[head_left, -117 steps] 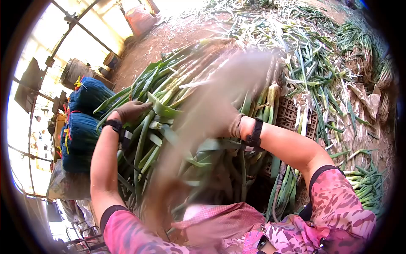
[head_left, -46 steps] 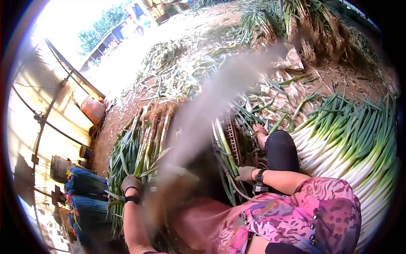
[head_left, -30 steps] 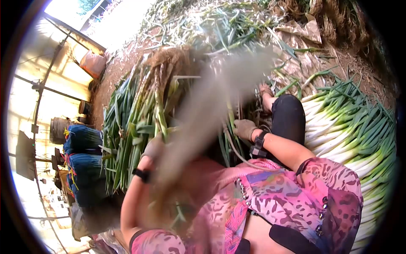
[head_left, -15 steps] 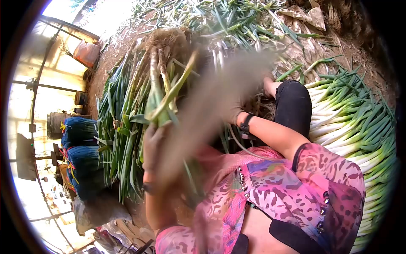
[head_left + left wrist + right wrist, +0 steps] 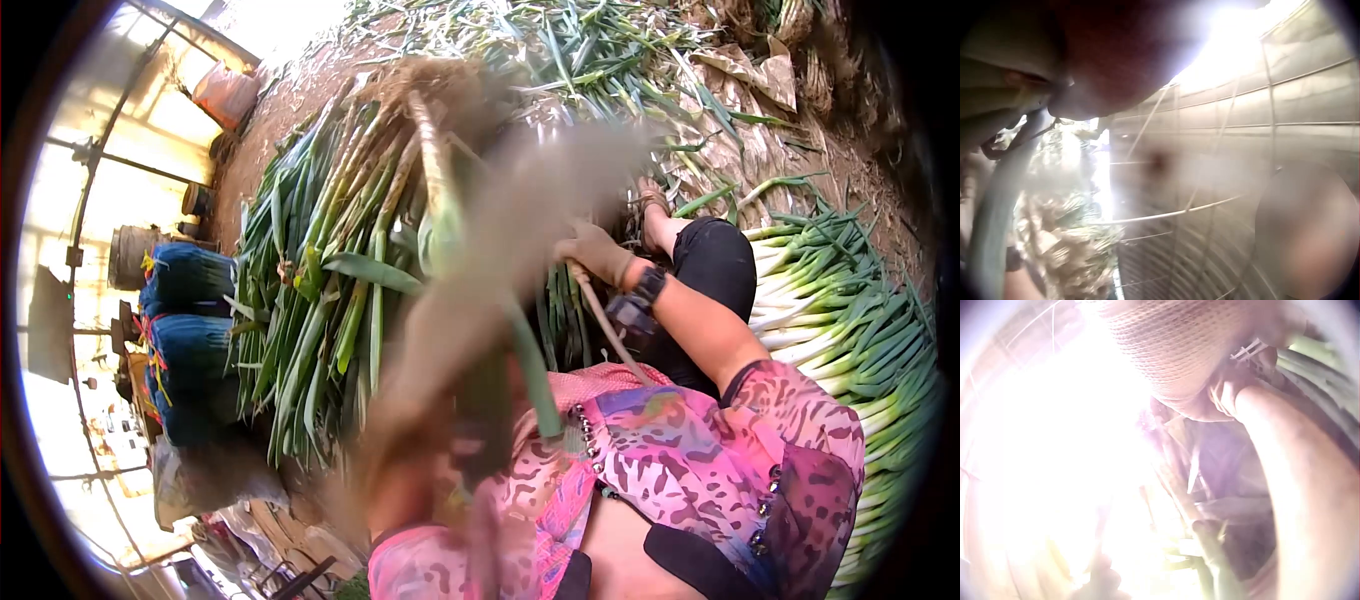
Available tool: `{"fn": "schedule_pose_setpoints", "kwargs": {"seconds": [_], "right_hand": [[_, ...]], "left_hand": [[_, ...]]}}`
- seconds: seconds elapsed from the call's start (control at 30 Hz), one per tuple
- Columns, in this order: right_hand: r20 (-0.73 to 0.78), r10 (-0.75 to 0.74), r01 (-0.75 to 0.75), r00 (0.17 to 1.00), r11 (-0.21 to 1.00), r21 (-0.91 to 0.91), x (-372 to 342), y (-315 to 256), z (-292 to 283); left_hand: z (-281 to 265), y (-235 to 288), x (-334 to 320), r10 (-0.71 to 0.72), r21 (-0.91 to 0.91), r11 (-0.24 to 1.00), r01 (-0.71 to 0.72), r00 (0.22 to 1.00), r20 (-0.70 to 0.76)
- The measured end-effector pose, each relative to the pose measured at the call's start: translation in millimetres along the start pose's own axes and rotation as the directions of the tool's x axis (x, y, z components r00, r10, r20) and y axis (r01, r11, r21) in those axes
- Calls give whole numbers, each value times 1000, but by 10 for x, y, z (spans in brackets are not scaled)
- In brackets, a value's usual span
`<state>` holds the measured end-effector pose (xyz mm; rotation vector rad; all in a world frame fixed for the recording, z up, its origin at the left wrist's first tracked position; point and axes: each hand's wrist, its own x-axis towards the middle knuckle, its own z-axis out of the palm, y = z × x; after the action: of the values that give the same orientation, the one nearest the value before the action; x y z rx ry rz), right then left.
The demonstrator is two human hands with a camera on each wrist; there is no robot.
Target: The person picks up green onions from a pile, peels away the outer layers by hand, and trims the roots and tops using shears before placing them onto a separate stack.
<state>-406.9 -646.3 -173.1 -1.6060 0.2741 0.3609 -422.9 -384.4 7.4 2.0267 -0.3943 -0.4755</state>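
Note:
A leek (image 5: 437,225) with brown roots stands out in front of the pile of leeks (image 5: 330,215), its middle hidden by a blurred smear. That smear also hides the left hand in the head view. Dark and close in the left wrist view, the left hand (image 5: 1113,56) grips the leek's leaves (image 5: 991,212). The gloved right hand (image 5: 598,252) curls round the end of a thin hose (image 5: 612,330), right of the smear. In the right wrist view the knitted glove of the right hand (image 5: 1172,353) is above the hose (image 5: 1304,456); glare washes out the left.
Peeled white-stemmed leeks (image 5: 850,340) lie in rows beside the bent leg (image 5: 715,270). Blue bundles (image 5: 190,345) stand at the left, with a bucket (image 5: 130,257) behind. Loose leaves (image 5: 600,50) cover the ground at the top.
The held leek has moved right and its leaves now hang beside the smear. My right hand has come out from behind the smear, with the hose end in it. The view has shifted slightly.

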Motion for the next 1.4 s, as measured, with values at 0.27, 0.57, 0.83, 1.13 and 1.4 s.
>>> {"fn": "schedule_pose_setpoints", "kwargs": {"seconds": [0.27,0.57,0.83,1.13,1.4], "right_hand": [[-23,-196,185,980,954,-235,-1142,119,-58],[84,1,-21,996,969,245,-1330,-368,-187],[159,-442,466,883,785,-408,-785,-705,437],[126,-324,346,938,833,-433,-350,-562,621],[54,-395,376,917,812,-446,-391,-538,704]], "left_hand": [[746,-995,211,-206,238,928,287,926,-316],[-1142,-832,690,53,565,821,77,976,-211],[-2739,-1701,1316,-273,631,652,420,907,-322],[-2251,-1320,1920,-321,689,619,377,922,-216],[-2199,-1140,2064,-477,751,590,297,879,27]]}}
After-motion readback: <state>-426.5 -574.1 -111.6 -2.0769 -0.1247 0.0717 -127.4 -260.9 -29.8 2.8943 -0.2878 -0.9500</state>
